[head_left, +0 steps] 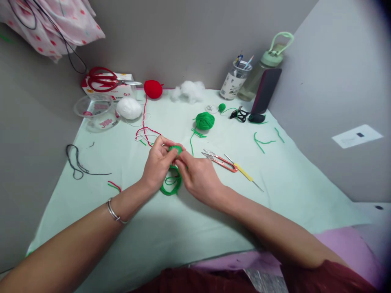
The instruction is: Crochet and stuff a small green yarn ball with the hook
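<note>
Between both hands, near the middle of the table, is a small green crocheted piece [175, 149]. My left hand [159, 159] pinches it from the left, thumb on top. My right hand [198, 173] grips its right side with fingers closed. Fingers hide much of the piece. Just below them a loop of green yarn [171, 191] lies on the cloth. A green yarn ball [205, 121] sits beyond my right hand, with a strand running toward the hands. Orange thread snips [221, 160] and a yellow-handled crochet hook [243, 171] lie right of my right hand.
At the back left are red scissors [104, 80] on a box, a clear plastic tub [94, 110], a white yarn ball [129, 108] and a red yarn ball [153, 89]. White stuffing [189, 92], a pen jar [233, 83], a bottle [259, 73] and a phone [266, 90] stand along the back.
</note>
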Demonstrator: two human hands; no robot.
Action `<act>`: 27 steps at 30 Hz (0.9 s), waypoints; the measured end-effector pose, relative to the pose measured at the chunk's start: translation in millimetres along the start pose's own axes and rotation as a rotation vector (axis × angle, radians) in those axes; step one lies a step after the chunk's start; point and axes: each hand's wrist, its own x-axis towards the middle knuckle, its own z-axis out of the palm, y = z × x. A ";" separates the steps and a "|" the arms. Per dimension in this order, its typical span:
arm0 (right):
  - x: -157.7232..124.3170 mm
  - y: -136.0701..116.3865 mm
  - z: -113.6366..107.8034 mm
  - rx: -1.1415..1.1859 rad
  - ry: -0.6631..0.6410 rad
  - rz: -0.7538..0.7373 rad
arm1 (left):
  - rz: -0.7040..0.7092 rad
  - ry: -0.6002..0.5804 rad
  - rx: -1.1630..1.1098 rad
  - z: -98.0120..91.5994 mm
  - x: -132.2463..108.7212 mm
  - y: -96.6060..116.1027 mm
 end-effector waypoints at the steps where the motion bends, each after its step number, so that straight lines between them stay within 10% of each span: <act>1: -1.2 -2.3 2.8 -0.012 0.001 -0.012 | -0.003 0.017 0.011 0.4 -0.5 0.2; 14: 20.3 18.1 -4.1 0.625 0.117 0.090 | -0.008 -0.026 -0.181 10.2 -10.1 3.7; 27: 2.8 4.7 -13.3 0.159 0.036 0.025 | 0.148 -0.048 0.063 -0.2 3.1 -2.6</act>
